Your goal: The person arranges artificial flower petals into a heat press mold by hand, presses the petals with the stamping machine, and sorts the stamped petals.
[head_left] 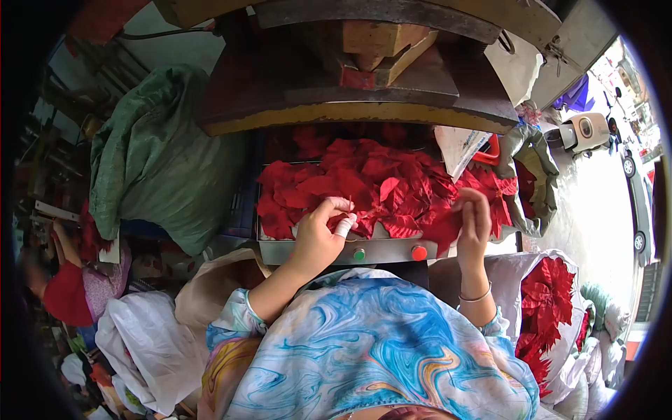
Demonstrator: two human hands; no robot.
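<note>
A heap of red fabric poinsettia petals point(343, 164) covers the bed of a metal machine. My left hand point(318, 234) is over the front of the heap, thumb and fingertips pinched together, with white tape round the thumb. Whatever lies in that pinch is too small to make out. To the right, my right hand point(474, 227) is raised and slightly blurred, its fingers bent together. A red fabric petal point(444, 225) hangs at its thumb side, over the machine's front edge, and seems gripped there.
A heavy press head point(364, 112) overhangs the bed. Green point(360, 254) and red point(418, 253) buttons sit on the front panel. A large green sack point(168, 161) stands left, and a white sack of red flowers point(546, 301) right. Another person's arm point(68, 246) shows far left.
</note>
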